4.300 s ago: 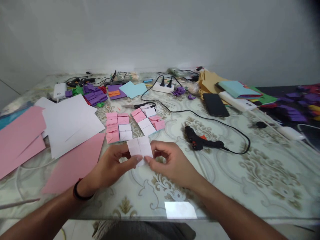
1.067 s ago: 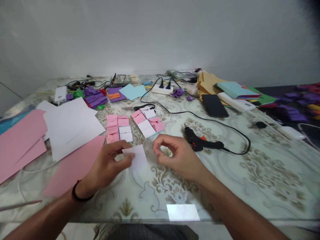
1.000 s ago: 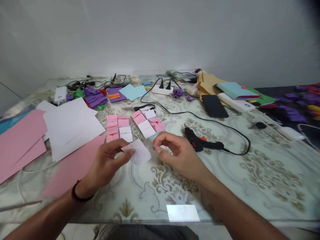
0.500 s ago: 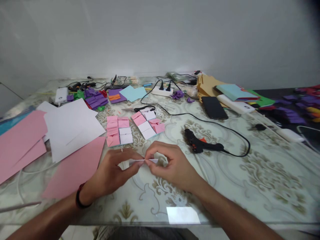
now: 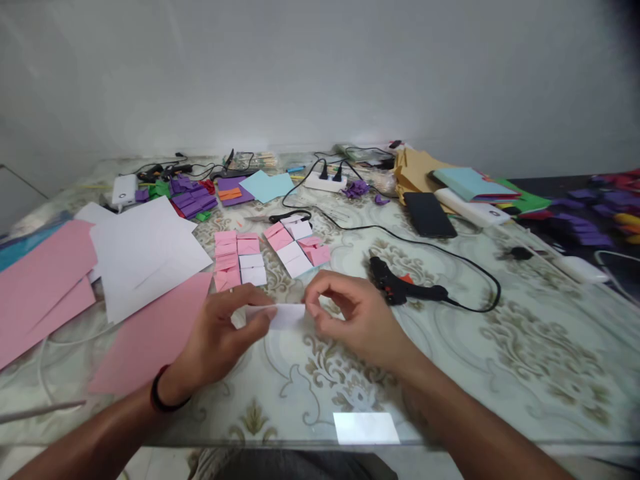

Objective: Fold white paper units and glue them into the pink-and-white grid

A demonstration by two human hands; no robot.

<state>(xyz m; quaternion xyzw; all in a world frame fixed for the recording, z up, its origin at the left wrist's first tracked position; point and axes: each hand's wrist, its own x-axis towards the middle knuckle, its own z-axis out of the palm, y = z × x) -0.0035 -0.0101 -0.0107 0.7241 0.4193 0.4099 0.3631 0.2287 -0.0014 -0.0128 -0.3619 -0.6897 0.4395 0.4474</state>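
Between my hands is a small slip of white paper (image 5: 290, 317), its broad face turned toward me. My left hand (image 5: 223, 337) pinches its left part between thumb and fingers. At the slip's right edge, the curled thumb and index finger of my right hand (image 5: 357, 317) meet the paper. Just beyond lie two squares made up of folded pink and white paper pieces, a left one (image 5: 240, 259) and a right one (image 5: 296, 247). Right of my right hand, a black glue gun (image 5: 405, 283) rests on its side.
White sheets (image 5: 145, 260) and pink sheets (image 5: 150, 340) spread across the left. Purple folded papers (image 5: 193, 199), scissors (image 5: 287, 217) and a power strip (image 5: 325, 181) lie farther back. A black phone (image 5: 430, 215) sits at right. The glue gun's cord (image 5: 480, 267) loops across the table.
The white slip has turned from edge-on to showing its broad face. My right hand has shifted slightly right, from the slip's middle to its right edge, and the hands are farther apart.
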